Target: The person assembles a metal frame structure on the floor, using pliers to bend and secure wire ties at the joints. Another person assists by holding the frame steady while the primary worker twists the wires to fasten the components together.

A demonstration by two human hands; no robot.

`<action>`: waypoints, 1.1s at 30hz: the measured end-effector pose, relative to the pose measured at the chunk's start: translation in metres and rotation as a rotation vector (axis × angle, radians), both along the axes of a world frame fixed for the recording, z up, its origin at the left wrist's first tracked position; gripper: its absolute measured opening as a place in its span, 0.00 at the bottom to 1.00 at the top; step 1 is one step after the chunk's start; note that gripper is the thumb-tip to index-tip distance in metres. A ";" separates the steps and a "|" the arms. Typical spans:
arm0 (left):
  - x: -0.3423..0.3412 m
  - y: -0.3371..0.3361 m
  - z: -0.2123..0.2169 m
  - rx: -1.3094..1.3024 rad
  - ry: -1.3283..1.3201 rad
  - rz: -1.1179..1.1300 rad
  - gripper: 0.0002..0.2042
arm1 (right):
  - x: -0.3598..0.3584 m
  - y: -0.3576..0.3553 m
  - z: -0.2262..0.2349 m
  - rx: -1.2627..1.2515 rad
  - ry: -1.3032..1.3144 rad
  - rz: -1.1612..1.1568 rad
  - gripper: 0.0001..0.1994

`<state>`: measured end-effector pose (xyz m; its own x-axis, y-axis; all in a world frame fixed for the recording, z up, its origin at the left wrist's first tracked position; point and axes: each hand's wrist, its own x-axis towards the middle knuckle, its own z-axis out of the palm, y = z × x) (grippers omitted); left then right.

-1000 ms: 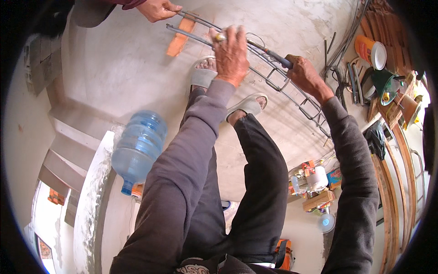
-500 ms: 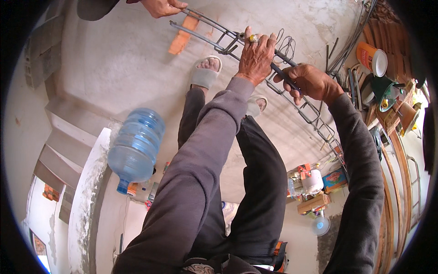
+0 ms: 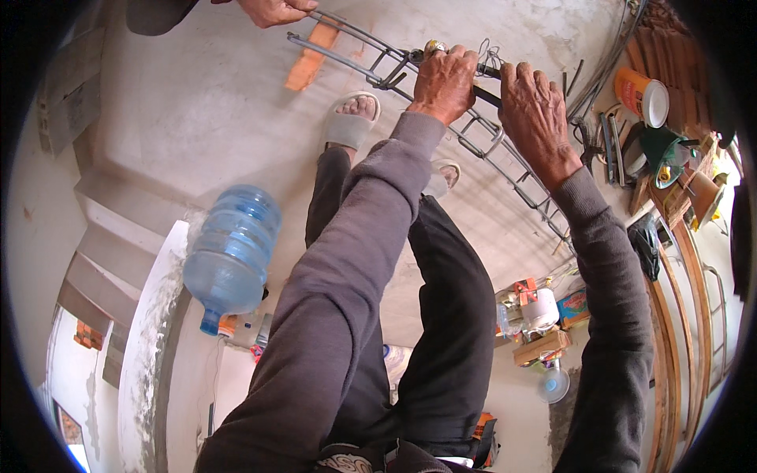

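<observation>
A long rebar cage [image 3: 471, 146], made of thin steel rods with bent stirrups, slants from upper left to lower right above the floor. My left hand [image 3: 446, 83] is closed over its far rod, near a tied joint; what lies under the palm is hidden. A dark bar-like tool [image 3: 488, 95] reaches from beside that hand to my right hand [image 3: 536, 118], which grips it with the knuckles up. The tool's working end cannot be made out. Another person's hand [image 3: 276, 9] pinches the cage's upper-left end. A loop of thin wire [image 3: 490, 52] sticks up between my hands.
An orange brick [image 3: 313, 57] lies under the cage's left end. A blue water jug [image 3: 233, 256] is at left beside a low ledge [image 3: 154, 355]. At right are an orange-and-white bucket [image 3: 643, 98], loose rods and timber [image 3: 666, 339]. My sandalled feet stand below the cage.
My right hand has moved up and turned from palm-up to knuckles-up on the tool. My left hand's fingers have curled in more. The cage has shifted slightly.
</observation>
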<state>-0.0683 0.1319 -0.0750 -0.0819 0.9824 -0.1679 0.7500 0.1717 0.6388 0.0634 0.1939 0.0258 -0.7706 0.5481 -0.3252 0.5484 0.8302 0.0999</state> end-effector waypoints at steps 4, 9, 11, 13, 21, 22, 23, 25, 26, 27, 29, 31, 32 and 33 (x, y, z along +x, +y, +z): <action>0.006 -0.007 0.002 0.006 0.064 0.021 0.15 | 0.006 0.002 -0.010 -0.055 -0.005 -0.031 0.08; 0.010 -0.016 0.005 0.061 0.057 0.081 0.24 | -0.003 0.018 -0.001 -0.227 -0.013 -0.142 0.08; 0.013 -0.019 0.009 0.102 0.016 0.141 0.31 | -0.008 0.025 0.002 -0.315 -0.051 -0.196 0.09; 0.017 -0.021 0.012 0.111 0.002 0.175 0.36 | -0.014 0.031 0.005 -0.402 -0.087 -0.285 0.11; 0.021 -0.021 0.013 0.140 0.057 0.224 0.47 | -0.024 0.059 0.010 -0.967 -0.217 -0.625 0.12; 0.022 -0.022 0.013 0.136 0.068 0.227 0.48 | -0.020 0.063 0.012 -1.069 -0.177 -0.736 0.12; 0.022 -0.023 0.013 0.133 0.078 0.227 0.48 | -0.013 0.067 0.012 -1.169 -0.135 -0.850 0.13; 0.024 -0.022 0.014 0.146 0.099 0.210 0.45 | 0.008 0.075 0.005 -1.408 0.079 -0.678 0.14; 0.024 -0.021 0.013 0.135 0.120 0.194 0.44 | 0.003 0.076 0.006 -1.432 0.021 -0.772 0.15; 0.024 -0.020 0.013 0.124 0.141 0.178 0.43 | 0.000 0.077 0.007 -1.452 -0.038 -0.867 0.16; 0.023 -0.018 0.013 0.120 0.173 0.164 0.39 | -0.004 0.081 0.009 -1.456 -0.070 -0.903 0.17; 0.022 -0.014 0.016 0.132 0.147 0.171 0.38 | -0.011 0.086 0.014 -1.416 -0.145 -0.931 0.17; 0.020 -0.016 0.015 0.158 0.143 0.188 0.37 | -0.024 0.084 0.019 -1.383 -0.201 -0.936 0.17; 0.020 -0.016 0.015 0.145 0.149 0.197 0.37 | -0.032 0.082 0.024 -1.341 -0.260 -0.945 0.16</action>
